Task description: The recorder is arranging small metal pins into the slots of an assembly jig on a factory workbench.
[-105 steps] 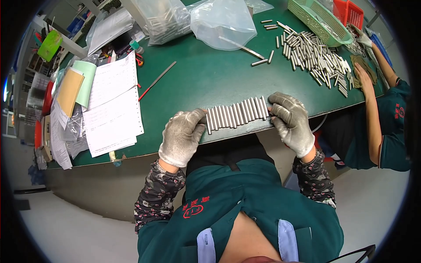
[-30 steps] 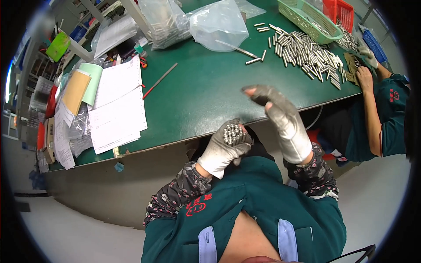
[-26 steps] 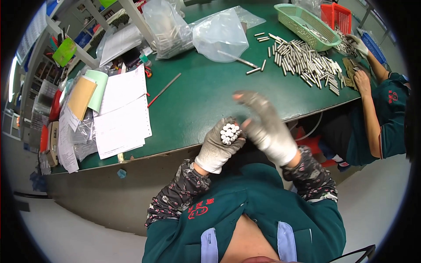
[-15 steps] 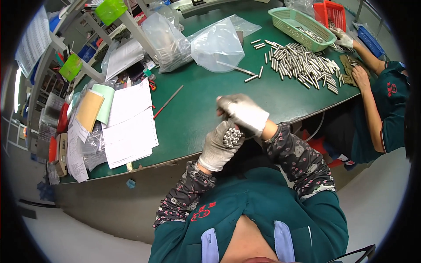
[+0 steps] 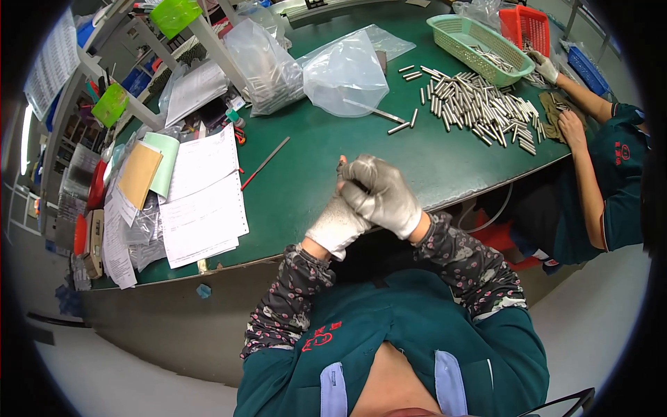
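Both my hands wear greyish-white work gloves and meet just above the table's near edge. My left hand (image 5: 336,224) is closed, its fingers mostly covered by the right one. The bundle of short metal rods seen in it half a second ago is hidden from sight now. Curled over the left hand's fingers, my right hand (image 5: 390,194) is closed too; what it grips, if anything, cannot be made out. Farther right on the green table (image 5: 292,194) lies a loose heap of shiny metal rods (image 5: 479,108), with a few strays beside it.
A pale green basket (image 5: 472,52) with rods and a red basket (image 5: 522,31) stand at the far right, by a co-worker's gloved hand (image 5: 545,68). Clear plastic bags (image 5: 345,76) lie at the back. Papers (image 5: 201,201) and a thin red-handled tool (image 5: 265,163) are on the left.
My left hand has turned, so the rod ends no longer show. My right hand has come down and closed over the left one's fingers.
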A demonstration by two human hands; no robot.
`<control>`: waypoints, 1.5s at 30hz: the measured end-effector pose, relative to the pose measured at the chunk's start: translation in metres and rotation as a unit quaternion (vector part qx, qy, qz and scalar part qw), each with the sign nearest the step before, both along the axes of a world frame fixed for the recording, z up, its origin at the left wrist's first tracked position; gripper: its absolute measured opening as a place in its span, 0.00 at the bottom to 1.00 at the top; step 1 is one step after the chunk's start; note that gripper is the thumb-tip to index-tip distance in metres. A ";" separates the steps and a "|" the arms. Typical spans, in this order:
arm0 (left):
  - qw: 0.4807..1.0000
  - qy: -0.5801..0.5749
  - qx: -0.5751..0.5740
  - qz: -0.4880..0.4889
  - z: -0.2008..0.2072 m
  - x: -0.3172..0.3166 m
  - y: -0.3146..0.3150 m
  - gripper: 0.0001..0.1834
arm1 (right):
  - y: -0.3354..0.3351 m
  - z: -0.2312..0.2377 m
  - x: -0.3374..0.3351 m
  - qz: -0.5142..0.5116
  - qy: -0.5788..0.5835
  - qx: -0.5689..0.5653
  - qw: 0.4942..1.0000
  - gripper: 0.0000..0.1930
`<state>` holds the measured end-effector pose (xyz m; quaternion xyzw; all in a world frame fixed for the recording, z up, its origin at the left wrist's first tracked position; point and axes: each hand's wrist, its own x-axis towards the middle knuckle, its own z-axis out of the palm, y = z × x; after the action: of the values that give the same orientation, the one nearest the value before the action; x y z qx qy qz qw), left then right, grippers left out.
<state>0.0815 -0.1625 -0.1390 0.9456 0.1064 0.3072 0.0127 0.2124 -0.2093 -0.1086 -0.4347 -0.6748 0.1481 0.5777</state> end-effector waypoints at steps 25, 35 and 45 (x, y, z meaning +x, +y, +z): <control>0.798 -0.184 -0.553 0.152 0.011 -0.019 -0.001 0.34 | 0.028 -0.012 0.050 -0.028 0.361 -0.309 0.879 0.11; 0.834 -0.277 -0.476 0.029 0.031 0.049 -0.016 0.21 | 0.001 -0.031 -0.006 0.276 0.735 -0.183 0.591 0.09; 0.795 -0.244 -0.553 0.054 0.050 0.064 0.020 0.10 | -0.022 0.042 0.055 -0.021 0.247 -0.097 0.964 0.06</control>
<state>0.1458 -0.1424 -0.0894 0.6639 0.3019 0.4168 0.5426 0.2676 -0.2315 -0.0671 -0.4521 -0.4843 0.3034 0.6848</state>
